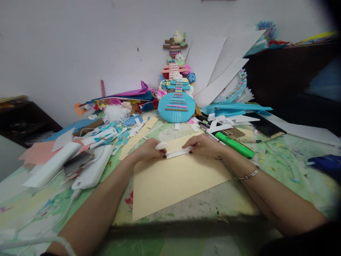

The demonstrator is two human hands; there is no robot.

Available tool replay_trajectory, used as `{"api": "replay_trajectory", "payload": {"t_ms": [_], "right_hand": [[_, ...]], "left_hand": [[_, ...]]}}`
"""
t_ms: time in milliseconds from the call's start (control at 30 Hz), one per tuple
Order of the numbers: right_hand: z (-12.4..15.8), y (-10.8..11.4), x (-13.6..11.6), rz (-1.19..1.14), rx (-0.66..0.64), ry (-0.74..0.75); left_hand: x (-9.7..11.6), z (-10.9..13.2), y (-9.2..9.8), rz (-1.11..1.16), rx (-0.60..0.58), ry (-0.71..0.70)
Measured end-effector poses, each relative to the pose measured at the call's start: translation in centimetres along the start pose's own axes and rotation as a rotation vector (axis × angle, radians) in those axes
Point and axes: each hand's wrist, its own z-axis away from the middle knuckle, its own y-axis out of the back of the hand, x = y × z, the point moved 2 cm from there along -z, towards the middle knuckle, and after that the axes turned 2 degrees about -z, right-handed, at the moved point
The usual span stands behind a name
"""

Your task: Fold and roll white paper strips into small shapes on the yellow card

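Observation:
A narrow strip of folded white paper (177, 153) stretches between my two hands, just above a cream sheet of paper (176, 185). My left hand (149, 150) pinches its left end, where a loose white flap rises by the thumb. At the other end, the fingers of my right hand (203, 145) are closed on the strip. The cream sheet lies flat and tilted near the table's front edge. Right of my right hand rests a bright green cutter-like tool (234, 145), its exact kind unclear.
A blue paper lute (176, 107) leans against the wall with similar paper pieces behind it. White phone-like power bank (93, 167) and cable lie left. Paper scraps (110, 135) spread at the back left. A dark phone (263, 124) and large white sheets (226, 78) are at right.

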Motion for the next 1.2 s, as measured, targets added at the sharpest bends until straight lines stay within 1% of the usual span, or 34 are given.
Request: {"api": "replay_trajectory", "payload": {"t_ms": [167, 300, 467, 633, 700, 767, 900, 967, 1100, 1200], "right_hand": [[-0.1, -0.2, -0.1, 0.022, 0.010, 0.059], [-0.4, -0.4, 0.0, 0.077, 0.037, 0.097], [-0.6, -0.8, 0.2, 0.091, 0.065, 0.071], [-0.6, -1.1, 0.2, 0.082, 0.146, -0.048], [-0.6, -1.2, 0.0, 0.086, 0.168, -0.033], [-0.6, -1.4, -0.2, 0.101, 0.163, 0.006], [-0.6, -1.6, -0.6, 0.123, 0.128, 0.030], [-0.6, -1.7, -0.8, 0.105, 0.118, 0.045], [-0.6, -1.6, -0.9, 0.068, 0.125, 0.083], [-0.6, -1.7, -0.7, 0.034, 0.139, 0.061]], "left_hand": [[0.0, 0.0, -0.2, 0.003, 0.031, 0.012], [0.0, 0.0, -0.4, 0.031, 0.052, -0.012], [0.6, 0.0, -1.0, 0.031, 0.102, -0.017], [1.6, 0.1, -1.7, -0.118, 0.212, -0.098], [1.9, 0.1, -1.9, -0.162, 0.246, -0.134], [2.1, 0.1, -2.0, -0.192, 0.261, -0.167], [2.2, 0.2, -2.0, -0.197, 0.265, -0.197], [2.1, 0.2, -2.0, -0.165, 0.259, -0.176], [1.8, 0.1, -2.0, -0.104, 0.212, -0.140], [1.6, 0.0, -2.0, -0.078, 0.189, -0.127]]}}
